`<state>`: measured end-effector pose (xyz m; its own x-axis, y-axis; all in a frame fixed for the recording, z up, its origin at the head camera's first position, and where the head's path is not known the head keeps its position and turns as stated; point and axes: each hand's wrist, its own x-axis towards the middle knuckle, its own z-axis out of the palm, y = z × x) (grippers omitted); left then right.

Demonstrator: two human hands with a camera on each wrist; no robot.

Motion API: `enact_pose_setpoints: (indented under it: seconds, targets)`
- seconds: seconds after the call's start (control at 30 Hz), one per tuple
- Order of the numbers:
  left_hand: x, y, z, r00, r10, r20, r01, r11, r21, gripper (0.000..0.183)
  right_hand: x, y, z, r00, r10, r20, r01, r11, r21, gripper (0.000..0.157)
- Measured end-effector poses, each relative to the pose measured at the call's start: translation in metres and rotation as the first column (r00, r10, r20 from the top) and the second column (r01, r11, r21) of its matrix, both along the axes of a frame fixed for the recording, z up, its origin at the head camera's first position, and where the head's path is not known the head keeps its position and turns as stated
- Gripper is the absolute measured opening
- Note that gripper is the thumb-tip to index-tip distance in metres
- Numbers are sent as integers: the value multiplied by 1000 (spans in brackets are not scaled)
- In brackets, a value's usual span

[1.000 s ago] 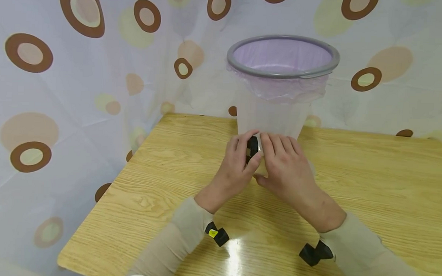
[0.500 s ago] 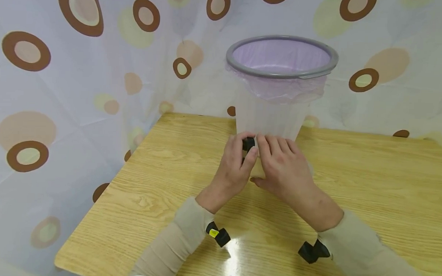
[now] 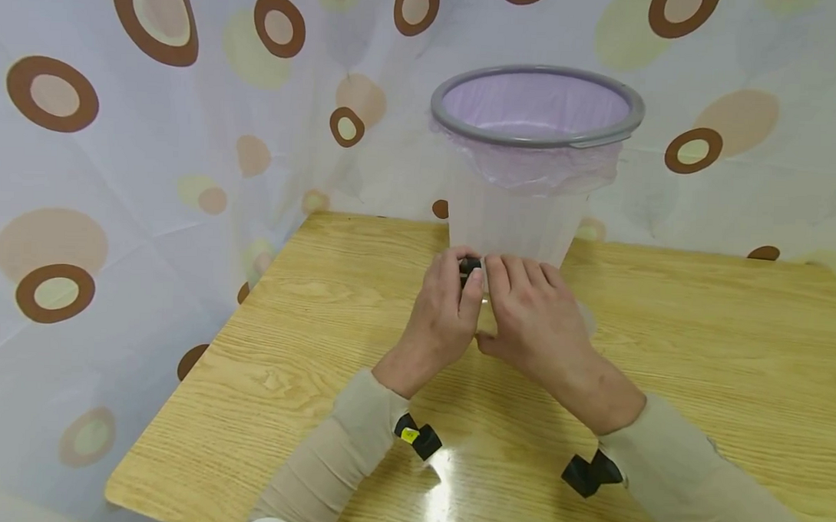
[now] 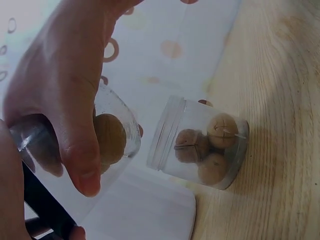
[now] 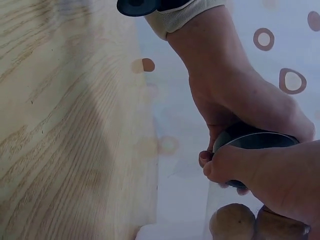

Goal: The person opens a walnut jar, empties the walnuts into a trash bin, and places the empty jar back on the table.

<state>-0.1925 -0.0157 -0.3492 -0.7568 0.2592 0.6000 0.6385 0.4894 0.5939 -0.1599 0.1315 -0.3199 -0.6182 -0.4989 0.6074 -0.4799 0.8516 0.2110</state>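
Observation:
My left hand [image 3: 440, 315] grips the black lid [image 3: 469, 264] of a clear jar [image 4: 132, 131], thumb on the near side. My right hand [image 3: 537, 315] is curled round the jar's body. Brown walnuts [image 4: 111, 137] show through its wall; the jar is tilted, its lid end towards my left hand. In the right wrist view the lid [image 5: 257, 141] sits between both hands. A second clear jar [image 4: 170, 125] stands uncovered on the table with several walnuts [image 4: 212, 167]. In the head view my right hand hides most of this second jar [image 3: 586, 321].
A pale bin [image 3: 516, 218] with a grey rim and a purple liner stands just behind my hands. The wood-grain table [image 3: 270, 348] ends at the left. A patterned curtain [image 3: 152, 167] hangs behind and to the left.
My left thumb and fingers have shifted round the lid, the thumb moving slightly left and away. Less of the black lid shows now. The right hand keeps its grip with little movement.

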Motion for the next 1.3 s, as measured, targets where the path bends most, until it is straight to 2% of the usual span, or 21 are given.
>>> enact_pose_setpoints:
  seconds: [0.2, 0.33, 0.4, 0.53, 0.63, 0.7, 0.8, 0.87, 0.93, 1.07, 1.17, 1.3]
  targets:
    - [2, 1, 6, 991, -8, 130, 2, 999, 46, 44, 0, -1, 2, 997, 0, -83, 2, 1000, 28, 88]
    - [3, 1, 10, 984, -31, 176, 23, 999, 48, 50, 2, 1, 4, 999, -8, -53, 9, 1000, 25, 91]
    - [3, -1, 12, 974, -99, 204, 86, 994, 72, 54, 4, 3, 5, 1000, -11, -17, 11, 1000, 22, 94]
    - [4, -11, 16, 932, -263, 248, 239, 963, 124, 59, 7, 9, 7, 999, -2, 50, 2, 1000, -4, 100]
    - [5, -21, 18, 905, -362, 221, 344, 932, 117, 72, 9, 13, 10, 999, 20, 47, -19, 1000, -24, 100]
    - [4, -27, 18, 895, -408, 178, 397, 913, 98, 84, 9, 15, 11, 999, 39, 24, -38, 999, -26, 99]
    - [3, -32, 18, 884, -448, 133, 440, 894, 89, 92, 9, 16, 12, 998, 58, -16, -58, 998, -12, 96]
    - [3, -33, 18, 883, -450, 131, 440, 892, 100, 91, 8, 16, 12, 997, 67, -34, -67, 998, -6, 95]
    - [5, -34, 18, 885, -437, 160, 422, 898, 120, 85, 8, 16, 11, 997, 70, -46, -70, 998, -2, 94]
    - [9, -32, 18, 882, -379, 280, 344, 924, 167, 70, 9, 15, 10, 996, 69, -56, -68, 998, 8, 97]
    - [12, -30, 20, 881, -323, 345, 284, 945, 161, 63, 10, 15, 9, 996, 65, -54, -64, 998, 22, 101]
    - [13, -27, 22, 887, -307, 345, 275, 951, 139, 65, 11, 15, 9, 997, 64, -36, -63, 998, 22, 102]
